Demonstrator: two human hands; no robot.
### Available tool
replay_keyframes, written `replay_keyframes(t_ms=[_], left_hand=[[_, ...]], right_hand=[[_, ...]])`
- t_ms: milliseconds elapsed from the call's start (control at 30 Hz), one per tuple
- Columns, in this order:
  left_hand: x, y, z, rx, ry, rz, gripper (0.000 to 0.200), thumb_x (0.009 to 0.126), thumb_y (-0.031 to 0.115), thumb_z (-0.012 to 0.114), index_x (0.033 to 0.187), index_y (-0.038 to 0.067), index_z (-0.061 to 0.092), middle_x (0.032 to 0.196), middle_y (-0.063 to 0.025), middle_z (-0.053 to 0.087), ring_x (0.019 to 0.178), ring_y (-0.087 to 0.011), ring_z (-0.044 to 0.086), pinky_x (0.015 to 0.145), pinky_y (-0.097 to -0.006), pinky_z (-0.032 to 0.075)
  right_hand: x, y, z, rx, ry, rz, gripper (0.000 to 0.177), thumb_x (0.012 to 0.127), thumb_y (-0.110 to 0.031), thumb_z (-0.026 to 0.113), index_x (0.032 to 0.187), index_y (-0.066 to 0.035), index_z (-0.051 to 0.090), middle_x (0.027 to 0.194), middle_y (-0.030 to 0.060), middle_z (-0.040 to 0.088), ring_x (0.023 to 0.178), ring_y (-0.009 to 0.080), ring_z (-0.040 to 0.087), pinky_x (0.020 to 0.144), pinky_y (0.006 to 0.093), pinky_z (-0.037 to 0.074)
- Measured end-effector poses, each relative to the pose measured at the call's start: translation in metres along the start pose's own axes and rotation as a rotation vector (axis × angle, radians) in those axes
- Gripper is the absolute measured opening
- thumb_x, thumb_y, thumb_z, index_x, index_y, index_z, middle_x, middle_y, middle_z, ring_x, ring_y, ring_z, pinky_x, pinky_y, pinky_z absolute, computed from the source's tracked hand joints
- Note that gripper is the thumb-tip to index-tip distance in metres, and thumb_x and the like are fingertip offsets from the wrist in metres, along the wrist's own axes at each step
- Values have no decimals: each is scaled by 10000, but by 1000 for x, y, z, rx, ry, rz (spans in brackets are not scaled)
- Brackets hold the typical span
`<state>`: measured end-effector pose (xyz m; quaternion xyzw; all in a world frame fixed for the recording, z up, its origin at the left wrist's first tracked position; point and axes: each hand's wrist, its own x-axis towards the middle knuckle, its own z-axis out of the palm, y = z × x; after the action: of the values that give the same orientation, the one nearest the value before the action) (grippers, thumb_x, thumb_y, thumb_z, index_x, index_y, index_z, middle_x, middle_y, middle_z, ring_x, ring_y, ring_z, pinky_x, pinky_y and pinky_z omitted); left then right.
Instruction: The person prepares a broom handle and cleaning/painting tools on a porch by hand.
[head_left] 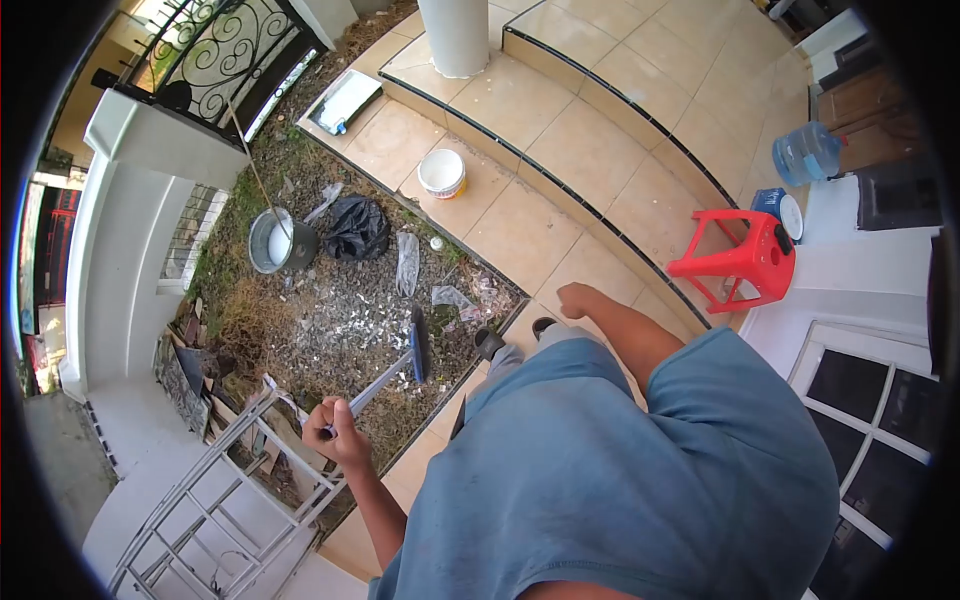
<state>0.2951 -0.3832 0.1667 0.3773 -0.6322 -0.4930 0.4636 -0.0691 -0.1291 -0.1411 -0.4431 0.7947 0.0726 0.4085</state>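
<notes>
My left hand (337,435) is closed around the pale handle of a long-handled floor squeegee (385,377). Its flat dark-blue head rests over gravel strewn with white flakes (350,335). Out to the other side, my right hand (578,300) hangs above the tiled step with curled fingers and nothing visible in it. My sandalled feet (489,343) stand on the tile edge beside the gravel. Clear plastic scraps (408,263) lie beyond the squeegee head.
A grey bucket (300,252) with a stick in it stands beside a black plastic bag (356,228). On the tiles are a white pail (442,173) and a paint tray (346,102). A metal ladder (215,510) leans left; a red stool (745,262) stands right, near curved steps (590,115).
</notes>
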Motion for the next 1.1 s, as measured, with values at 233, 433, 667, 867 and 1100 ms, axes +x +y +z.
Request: replay_keyframes(t_ms=[233, 433, 667, 867, 1100], left_hand=[[31, -4, 17, 251, -149, -75, 481, 820, 90, 666, 528, 91, 285, 519, 50, 337, 514, -46, 278, 468, -254, 210], [61, -8, 46, 316, -270, -245, 502, 819, 165, 692, 503, 66, 315, 489, 45, 333, 497, -48, 276, 462, -270, 207], [93, -34, 107, 459, -244, -364, 515, 819, 146, 689, 516, 83, 276, 516, 50, 284, 519, -51, 245, 475, -284, 193], [163, -22, 173, 438, -102, -268, 528, 819, 159, 695, 526, 79, 263, 521, 55, 268, 521, -55, 233, 470, -291, 176], [198, -28, 203, 468, 31, -313, 505, 825, 136, 683, 532, 71, 277, 524, 52, 282, 527, -54, 247, 478, -293, 182]], right_hand=[[-152, 253, -34, 467, 489, 690, 303, 822, -250, 565, 813, 41, 646, 675, 208, 633, 587, 292, 628, 574, 416, 497], [-171, 191, -2, 679, 260, 629, 268, 787, -234, 599, 766, 32, 620, 721, 174, 646, 716, 243, 659, 582, 412, 515], [-53, 154, -93, 444, -275, 263, 365, 839, -308, 584, 902, 43, 659, 845, 193, 676, 815, 287, 662, 701, 400, 546], [120, 273, -248, 229, 267, 188, 282, 752, -259, 625, 835, 8, 660, 842, 224, 658, 814, 343, 639, 740, 411, 501], [237, 186, -472, 167, 436, 56, 290, 772, -247, 567, 877, 16, 630, 885, 239, 648, 877, 398, 618, 786, 440, 493]])
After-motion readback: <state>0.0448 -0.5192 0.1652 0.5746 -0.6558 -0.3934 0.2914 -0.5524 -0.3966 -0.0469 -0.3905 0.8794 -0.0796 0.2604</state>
